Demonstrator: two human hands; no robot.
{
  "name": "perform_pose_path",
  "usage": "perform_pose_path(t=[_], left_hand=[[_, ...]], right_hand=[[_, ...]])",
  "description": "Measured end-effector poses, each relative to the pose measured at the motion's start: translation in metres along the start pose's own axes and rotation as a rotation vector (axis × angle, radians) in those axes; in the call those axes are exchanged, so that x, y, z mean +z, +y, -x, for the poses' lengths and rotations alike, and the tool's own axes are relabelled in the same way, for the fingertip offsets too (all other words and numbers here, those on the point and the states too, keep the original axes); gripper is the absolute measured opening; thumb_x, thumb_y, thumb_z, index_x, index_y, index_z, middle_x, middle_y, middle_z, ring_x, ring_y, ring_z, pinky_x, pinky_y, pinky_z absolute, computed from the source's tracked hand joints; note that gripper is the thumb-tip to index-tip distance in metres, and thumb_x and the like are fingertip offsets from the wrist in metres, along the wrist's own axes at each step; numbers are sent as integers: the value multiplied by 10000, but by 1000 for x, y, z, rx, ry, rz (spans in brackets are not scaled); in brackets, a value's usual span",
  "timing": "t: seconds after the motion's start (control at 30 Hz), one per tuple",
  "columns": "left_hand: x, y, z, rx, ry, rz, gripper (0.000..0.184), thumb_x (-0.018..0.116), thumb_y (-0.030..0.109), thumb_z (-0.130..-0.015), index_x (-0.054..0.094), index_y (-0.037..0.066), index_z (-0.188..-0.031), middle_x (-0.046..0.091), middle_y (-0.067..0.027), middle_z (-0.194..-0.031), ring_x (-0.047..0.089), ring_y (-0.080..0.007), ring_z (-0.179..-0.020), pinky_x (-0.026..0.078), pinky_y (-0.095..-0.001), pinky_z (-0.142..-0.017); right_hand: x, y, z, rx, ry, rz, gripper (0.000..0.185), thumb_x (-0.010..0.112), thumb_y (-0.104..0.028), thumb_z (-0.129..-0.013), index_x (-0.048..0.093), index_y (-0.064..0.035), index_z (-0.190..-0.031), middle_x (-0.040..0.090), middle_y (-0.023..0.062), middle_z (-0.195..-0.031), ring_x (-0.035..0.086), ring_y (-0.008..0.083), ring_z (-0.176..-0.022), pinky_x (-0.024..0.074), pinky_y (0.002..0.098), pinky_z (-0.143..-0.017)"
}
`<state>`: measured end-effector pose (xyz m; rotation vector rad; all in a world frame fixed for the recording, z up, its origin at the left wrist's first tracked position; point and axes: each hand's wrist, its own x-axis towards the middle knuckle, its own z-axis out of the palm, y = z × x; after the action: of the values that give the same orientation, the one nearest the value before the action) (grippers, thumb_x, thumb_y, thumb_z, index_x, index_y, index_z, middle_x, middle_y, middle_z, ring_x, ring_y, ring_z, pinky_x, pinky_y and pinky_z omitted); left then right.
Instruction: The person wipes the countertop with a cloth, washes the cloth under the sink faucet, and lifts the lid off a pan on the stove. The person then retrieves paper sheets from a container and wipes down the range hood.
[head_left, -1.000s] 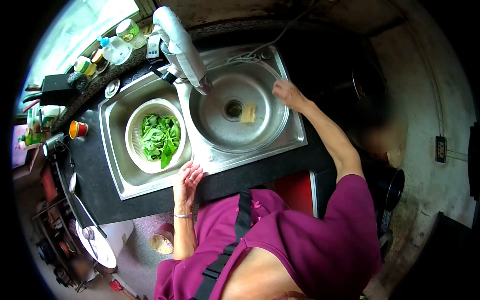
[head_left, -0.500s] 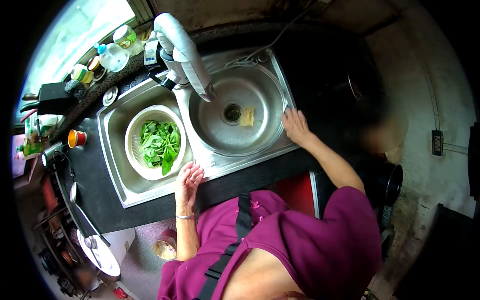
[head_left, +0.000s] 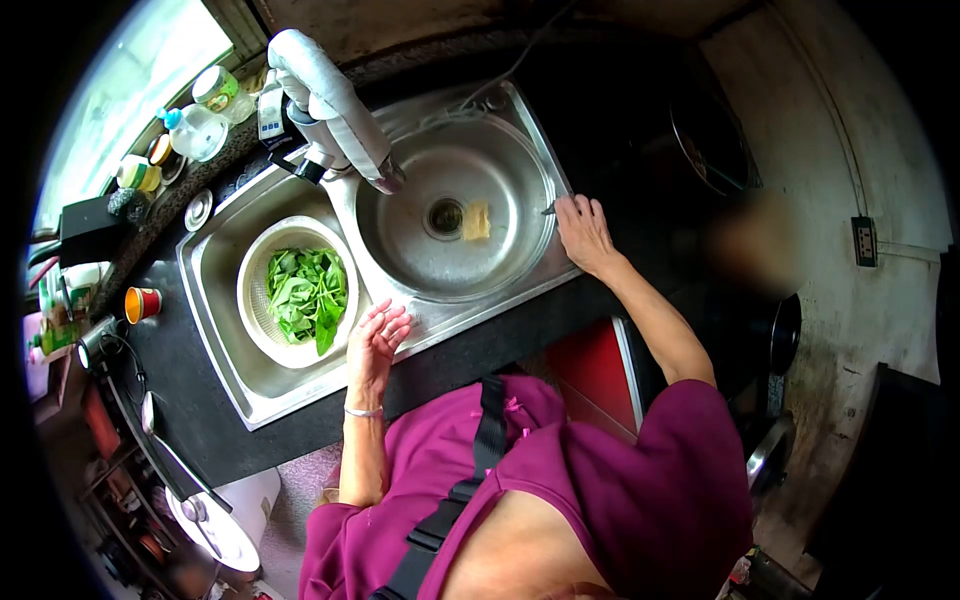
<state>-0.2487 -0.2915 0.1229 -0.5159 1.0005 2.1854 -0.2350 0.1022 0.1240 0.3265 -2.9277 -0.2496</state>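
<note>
On my feed I see a magenta top (head_left: 620, 480) with short sleeves (head_left: 690, 430), a black strap (head_left: 488, 430) buckled toward lower centre, and a silver bangle (head_left: 363, 412) circling the left wrist (head_left: 364, 398).

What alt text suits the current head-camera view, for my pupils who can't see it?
At a steel double sink, a person's right hand is by the rim of the round basin, where a yellowish piece lies beside the drain. The open left hand is near a pale colander of green leaves in the other basin; a faucet stands behind.
</note>
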Motion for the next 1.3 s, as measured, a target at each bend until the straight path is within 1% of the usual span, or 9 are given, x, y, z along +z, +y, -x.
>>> perform_pose_path(t=[0.07,0.27,0.43,0.57,0.63,0.8,1.0,1.07,1.3], left_hand=[[-4,-2,1,0,20,3,360,506,152,-872,425,-27,-1174,582,-151,-1019,613,-213,-868,509,-309,-784],[-21,-11,2,-4,48,27,360,507,157,-873,429,-21,-1176,582,-149,-1021,611,-208,-873,510,-301,-780],[-14,-3,2,3,31,17,357,508,155,-872,434,-20,-1175,584,-149,-1019,612,-201,-871,514,-293,-771],[-18,3,0,40,38,10,352,510,154,-871,438,-18,-1169,591,-149,-1008,617,-211,-866,515,-297,-769],[-22,5,3,59,55,47,343,515,152,-867,445,-20,-1155,591,-151,-1007,618,-215,-865,516,-299,-767],[-33,4,4,92,106,36,400,546,152,-847,411,-48,-1166,584,-166,-1006,618,-224,-860,517,-301,-759],[-21,14,-5,57,62,47,350,547,161,-850,458,-19,-1136,593,-157,-1004,612,-229,-879,509,-314,-779],[-12,24,-8,79,50,47,349,542,163,-853,455,-20,-1138,589,-159,-1013,610,-229,-884,506,-318,-787],[-11,41,-14,118,69,52,356,538,159,-853,445,-19,-1147,578,-147,-1011,602,-228,-891,499,-321,-796]], right_hand=[[3,-10,18,49,-130,21,145,454,-69,-738,539,18,-817,475,137,-892,455,285,-839,382,377,-711],[-5,-38,45,257,-383,-291,156,452,-87,-731,567,11,-771,533,202,-871,535,366,-838,441,455,-726],[-7,-104,-10,50,-689,-593,233,426,-185,-725,567,0,-732,567,190,-774,565,353,-766,446,463,-700],[6,-158,-33,-106,-351,-1157,197,527,-203,-743,591,-19,-771,568,149,-768,569,304,-754,453,407,-696],[3,-154,-47,34,-321,-1209,161,555,-170,-764,608,-26,-812,586,130,-806,579,261,-794,463,380,-704],[46,-47,-90,608,264,-903,275,520,-212,-815,588,1,-975,586,178,-889,581,299,-847,463,378,-753],[64,31,-156,458,328,-386,221,538,-138,-797,585,17,-948,536,159,-944,514,319,-902,422,401,-787],[74,29,-171,477,115,-86,154,526,-77,-780,591,0,-897,529,151,-952,499,315,-907,403,413,-803],[108,30,-212,489,255,-164,140,503,-45,-756,580,2,-863,519,157,-953,495,340,-900,412,434,-793]])
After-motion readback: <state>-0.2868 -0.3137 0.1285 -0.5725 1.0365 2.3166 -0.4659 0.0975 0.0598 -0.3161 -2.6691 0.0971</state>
